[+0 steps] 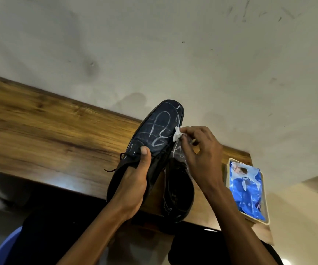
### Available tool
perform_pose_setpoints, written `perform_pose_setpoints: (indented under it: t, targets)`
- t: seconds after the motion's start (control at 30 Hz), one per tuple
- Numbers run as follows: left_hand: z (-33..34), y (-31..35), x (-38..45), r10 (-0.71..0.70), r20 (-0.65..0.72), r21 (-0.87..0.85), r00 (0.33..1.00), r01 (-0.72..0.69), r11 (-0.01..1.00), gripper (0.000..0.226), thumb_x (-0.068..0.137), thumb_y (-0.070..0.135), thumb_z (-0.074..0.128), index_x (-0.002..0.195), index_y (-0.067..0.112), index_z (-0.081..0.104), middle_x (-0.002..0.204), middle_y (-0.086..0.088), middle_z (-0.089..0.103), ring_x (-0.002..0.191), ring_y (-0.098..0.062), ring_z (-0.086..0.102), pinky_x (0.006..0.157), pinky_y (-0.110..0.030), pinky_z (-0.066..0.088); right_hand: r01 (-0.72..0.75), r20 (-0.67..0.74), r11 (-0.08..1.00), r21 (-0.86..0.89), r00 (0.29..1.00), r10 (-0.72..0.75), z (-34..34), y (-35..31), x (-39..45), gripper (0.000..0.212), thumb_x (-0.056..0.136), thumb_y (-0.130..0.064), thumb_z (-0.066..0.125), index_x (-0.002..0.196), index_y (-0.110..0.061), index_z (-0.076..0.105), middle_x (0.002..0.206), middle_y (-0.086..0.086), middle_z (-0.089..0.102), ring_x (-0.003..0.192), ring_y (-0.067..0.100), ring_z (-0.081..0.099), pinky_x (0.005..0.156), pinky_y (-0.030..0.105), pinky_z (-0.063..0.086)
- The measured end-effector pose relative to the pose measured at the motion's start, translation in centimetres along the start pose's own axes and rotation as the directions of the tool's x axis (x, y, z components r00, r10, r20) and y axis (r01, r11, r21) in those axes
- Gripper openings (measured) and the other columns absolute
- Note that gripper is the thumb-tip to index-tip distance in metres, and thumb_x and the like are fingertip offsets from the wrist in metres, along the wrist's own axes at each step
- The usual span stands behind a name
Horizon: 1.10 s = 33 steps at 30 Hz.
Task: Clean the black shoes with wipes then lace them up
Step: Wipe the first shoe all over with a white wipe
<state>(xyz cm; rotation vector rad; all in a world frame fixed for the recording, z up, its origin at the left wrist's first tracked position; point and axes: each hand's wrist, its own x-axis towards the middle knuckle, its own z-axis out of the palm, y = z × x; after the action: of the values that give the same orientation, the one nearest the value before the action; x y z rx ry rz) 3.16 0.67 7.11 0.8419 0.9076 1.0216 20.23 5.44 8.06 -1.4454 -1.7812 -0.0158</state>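
Observation:
A black shoe (160, 127) with white scribble marks on its toe is lifted above the table, toe pointing away from me. My left hand (135, 180) grips it around the middle, thumb on top near a loose black lace. A small crumpled white wipe (177, 134) is pinched in the fingertips of my right hand (202, 152) and touches the right side of the toe. The second black shoe (179, 190) lies on the wooden table (49, 131) just below my right hand, its opening facing up and white marks on its side.
A blue pack of wipes (247, 190) lies in a shallow beige tray (265, 215) at the table's right end. A stained pale wall rises behind the table. A blue rounded object (3, 249) shows at the bottom left, beside my dark-clothed lap.

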Motion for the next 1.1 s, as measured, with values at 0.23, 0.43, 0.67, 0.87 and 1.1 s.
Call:
perform_pose_setpoints:
  t: [0.23, 0.43, 0.67, 0.87, 1.1]
  targets:
    - [-0.2, -0.6, -0.1, 0.08, -0.009, 0.277, 0.997, -0.075, 0.958, 0.076, 0.034, 0.104, 0.049, 0.06, 0.035, 0.069, 0.053, 0.009, 0.044, 0.048, -0.002, 0.038, 0.051, -0.021, 0.037, 0.107, 0.149, 0.989, 0.097, 0.981, -0.121, -1.4, -3.5, -2.3, 0.017, 0.094, -0.011, 0.068, 0.11, -0.013, 0.073, 0.108, -0.002, 0.067, 0.094, 0.001, 0.059, 0.082, 0.007, 0.041]
    - [-0.7, -1.3, 0.4, 0.199, 0.074, 0.333, 0.977, -0.212, 0.919, 0.109, 0.042, 0.107, 0.032, 0.072, 0.006, 0.06, 0.073, -0.018, 0.048, 0.079, -0.02, 0.043, 0.071, -0.037, 0.032, -0.004, 0.452, 0.912, 0.411, 0.869, -0.199, -5.1, -4.6, -2.0, 0.015, 0.093, -0.011, 0.071, 0.107, -0.013, 0.075, 0.104, -0.007, 0.071, 0.095, 0.014, 0.069, 0.078, 0.027, 0.055]
    - [-0.4, -0.9, -0.2, 0.192, 0.075, 0.403, 0.979, -0.206, 0.892, 0.097, 0.06, 0.102, 0.019, 0.075, 0.014, 0.054, 0.08, 0.001, 0.059, 0.082, -0.01, 0.052, 0.071, -0.016, 0.033, -0.084, 0.058, 0.948, 0.308, 0.996, 0.07, -4.8, -0.7, -0.2, 0.019, 0.094, -0.011, 0.069, 0.113, -0.012, 0.072, 0.1, 0.001, 0.073, 0.086, 0.017, 0.069, 0.075, 0.034, 0.058]
    - [-0.4, -1.7, -0.1, 0.149, 0.068, 0.5, 0.986, -0.163, 0.85, 0.106, 0.055, 0.105, 0.015, 0.069, 0.004, 0.043, 0.056, 0.004, 0.032, 0.053, -0.011, 0.028, 0.056, -0.027, 0.022, 0.078, 0.073, 0.997, -0.003, 0.994, -0.077, -1.8, -2.7, -1.8, 0.02, 0.093, -0.011, 0.069, 0.113, -0.011, 0.074, 0.105, 0.002, 0.065, 0.088, 0.008, 0.06, 0.08, 0.005, 0.04]
    - [0.4, -0.4, -0.7, 0.089, -0.049, 0.566, 0.995, -0.046, 0.823, 0.073, 0.066, 0.088, 0.006, 0.034, 0.024, 0.019, 0.033, 0.008, 0.022, 0.028, -0.005, 0.021, 0.037, -0.014, 0.019, 0.199, 0.128, 0.978, -0.07, 0.974, -0.189, -2.0, -1.0, -2.2, 0.025, 0.091, -0.005, 0.069, 0.115, -0.007, 0.074, 0.107, 0.009, 0.065, 0.095, 0.021, 0.064, 0.079, 0.026, 0.051]
